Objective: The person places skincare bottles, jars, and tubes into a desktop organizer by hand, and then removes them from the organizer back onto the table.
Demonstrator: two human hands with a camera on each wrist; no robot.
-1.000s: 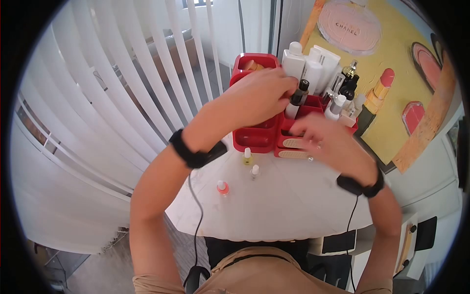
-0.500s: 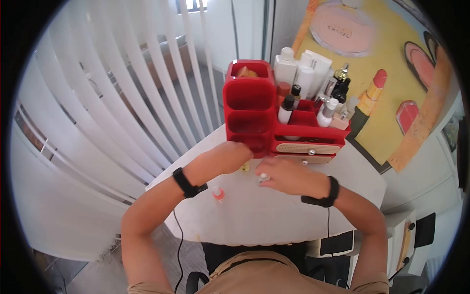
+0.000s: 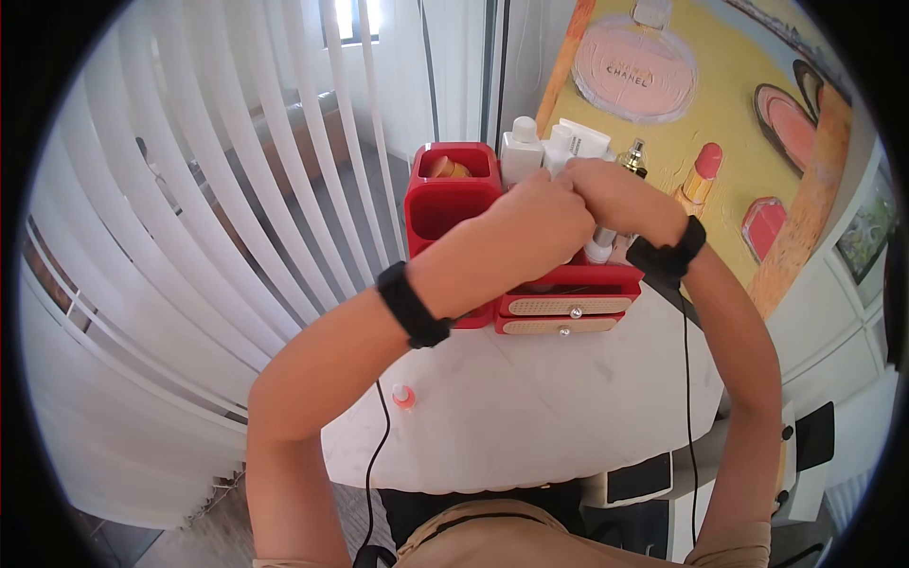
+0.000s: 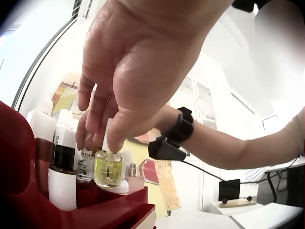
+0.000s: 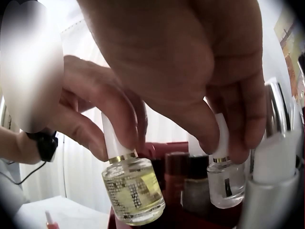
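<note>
Both bottles hang over the red organizer (image 3: 445, 204), mid-placement: left hand (image 4: 138, 71) pinches the yellow polish bottle (image 5: 133, 191), right hand (image 5: 200, 71) the clear polish bottle (image 5: 226, 183). Lowering each calls for a free slot.

The organizer (image 3: 454, 204) stood at the table's (image 3: 568, 417) far edge, two drawers (image 3: 566, 317) low at its front right. Bottles (image 3: 525, 151) crowded its back compartments. A small bottle (image 3: 404, 397) stood alone near the table's left edge.
</note>
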